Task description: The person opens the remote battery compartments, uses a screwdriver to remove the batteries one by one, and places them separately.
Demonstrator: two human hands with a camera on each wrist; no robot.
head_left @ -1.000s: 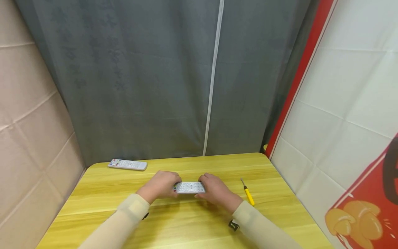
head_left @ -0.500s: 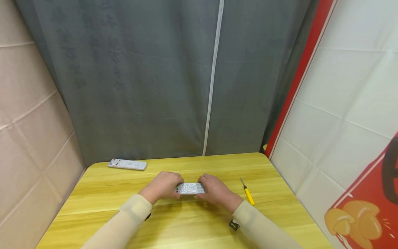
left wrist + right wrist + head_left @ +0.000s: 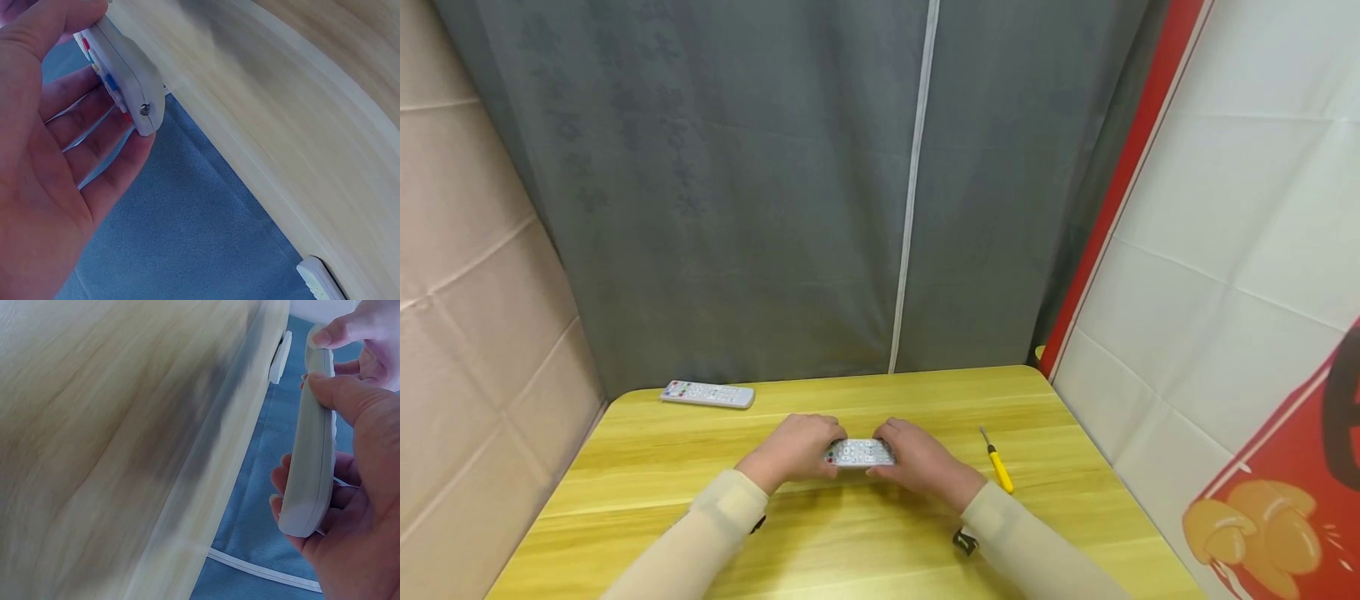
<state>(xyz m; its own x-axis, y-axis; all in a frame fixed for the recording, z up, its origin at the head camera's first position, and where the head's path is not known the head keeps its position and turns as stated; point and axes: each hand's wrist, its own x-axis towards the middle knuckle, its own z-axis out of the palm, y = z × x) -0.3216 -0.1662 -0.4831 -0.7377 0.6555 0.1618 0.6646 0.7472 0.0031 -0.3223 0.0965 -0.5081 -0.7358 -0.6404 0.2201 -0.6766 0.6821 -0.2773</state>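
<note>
A white remote control (image 3: 860,452) with light buttons is held level between both hands over the table, its button side up in the head view. My left hand (image 3: 801,450) grips the end with the coloured buttons; in the left wrist view its thumb lies along one edge and its fingers (image 3: 119,175) along the other. At the opposite end my right hand (image 3: 917,461) grips the remote, its thumb (image 3: 347,394) on the near edge and fingers behind. The right wrist view shows the smooth side of the remote control (image 3: 306,456).
A second white remote control (image 3: 707,395) lies at the table's back left. To the right of my right hand is a screwdriver (image 3: 1000,472) with a yellow handle. The wooden table (image 3: 865,542) ends at a grey curtain (image 3: 737,208), with a white wall panel (image 3: 1225,208) on the right.
My left hand has shifted slightly to the right along the remote, covering more of its coloured-button end. The right hand stays almost where it was.
</note>
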